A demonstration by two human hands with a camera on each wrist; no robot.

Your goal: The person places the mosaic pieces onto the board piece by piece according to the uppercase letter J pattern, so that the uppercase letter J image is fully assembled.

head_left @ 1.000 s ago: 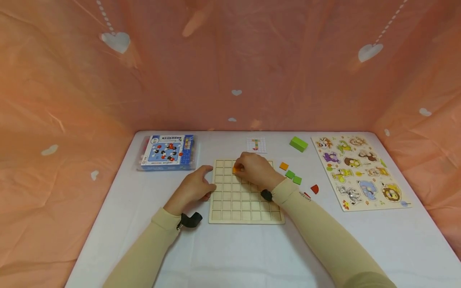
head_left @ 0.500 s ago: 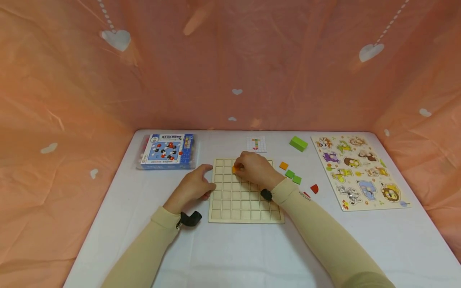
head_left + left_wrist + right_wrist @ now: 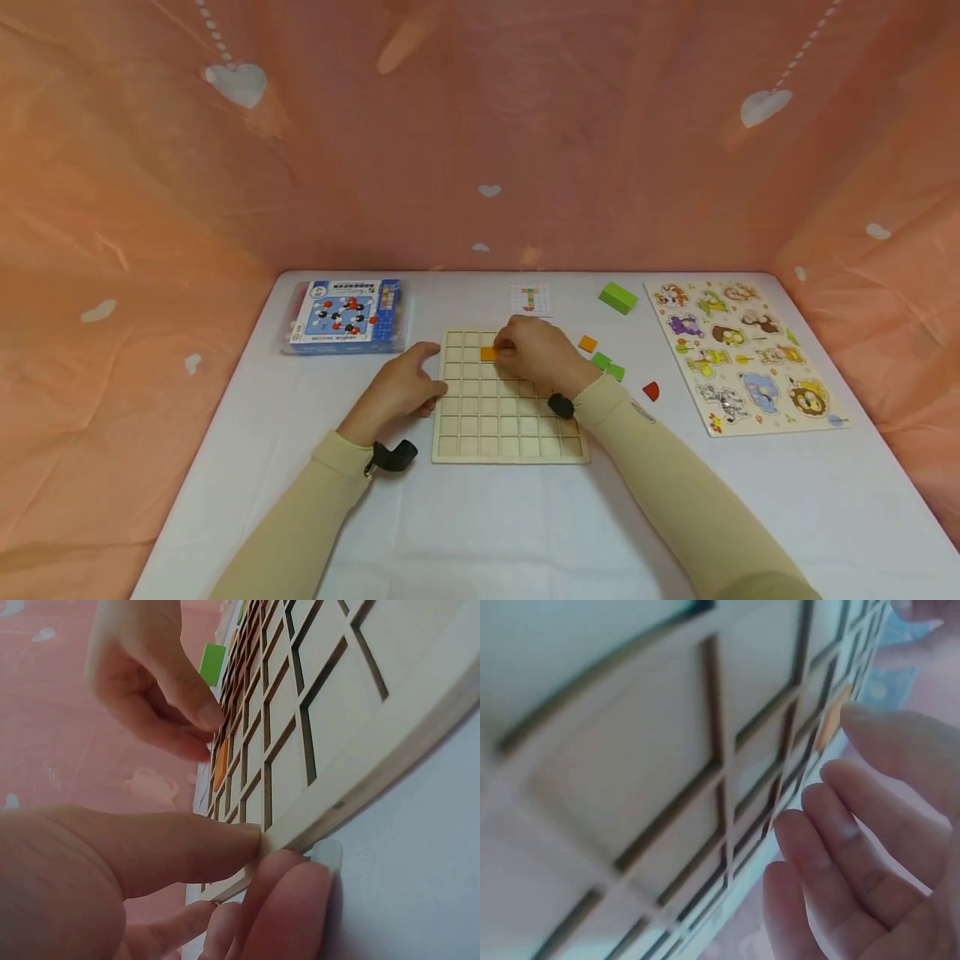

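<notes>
One orange tile (image 3: 488,353), flat and bright, lies in the pale wooden board (image 3: 510,459), third cell from the left in the second row from the far edge; the right hand (image 3: 536,354) is poised at it, fingers slightly parted and apparently gripping nothing, presumably to settle the fit. The left hand (image 3: 401,387) pinches the left rim, thumb on top, probably to stop sliding. Loose tiles (image 3: 616,372) lie rightward on the desk (image 3: 480,533), seemingly for easy reach, and a pattern card (image 3: 530,300) beyond, likely for reference.
</notes>
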